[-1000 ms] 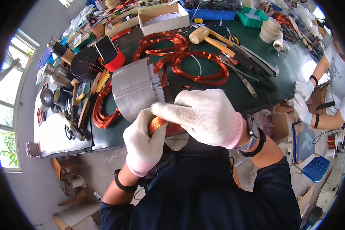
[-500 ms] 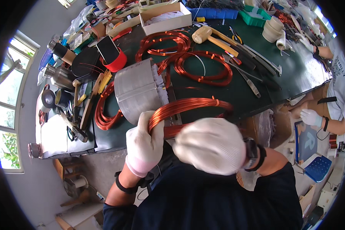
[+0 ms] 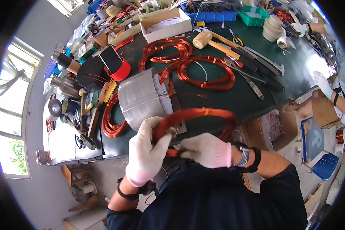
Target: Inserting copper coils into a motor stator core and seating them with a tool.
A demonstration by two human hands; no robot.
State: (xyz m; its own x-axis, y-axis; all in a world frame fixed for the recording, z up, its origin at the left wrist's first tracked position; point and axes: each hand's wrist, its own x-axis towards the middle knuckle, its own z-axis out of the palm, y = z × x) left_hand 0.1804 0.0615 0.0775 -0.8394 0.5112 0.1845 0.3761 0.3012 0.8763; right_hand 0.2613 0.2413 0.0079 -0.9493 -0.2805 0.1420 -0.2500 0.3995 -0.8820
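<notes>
Both my hands wear white gloves and hold one copper wire coil [image 3: 203, 114], an oval loop hanging just in front of the table edge. My left hand [image 3: 147, 151] grips the loop's left end, thumb over the bundle. My right hand [image 3: 205, 150] pinches the lower strand near the same end. Right behind the coil stands a grey laminated stator core [image 3: 138, 99] on the dark green table [image 3: 234, 99], tilted with white insulation paper showing in its slots.
More copper coils lie on the table: two [image 3: 205, 73] behind the stator, one [image 3: 109, 119] at its left. A wooden mallet [image 3: 207, 38], long metal tools [image 3: 257, 61], a white box [image 3: 165, 25], tape rolls [image 3: 273, 27] and hand tools at left. Another person's gloved hands [image 3: 324, 82] work at right.
My right hand has slid from covering the coil's top down to its lower strand by my left hand. The coil now shows as a wide open loop stretching right.
</notes>
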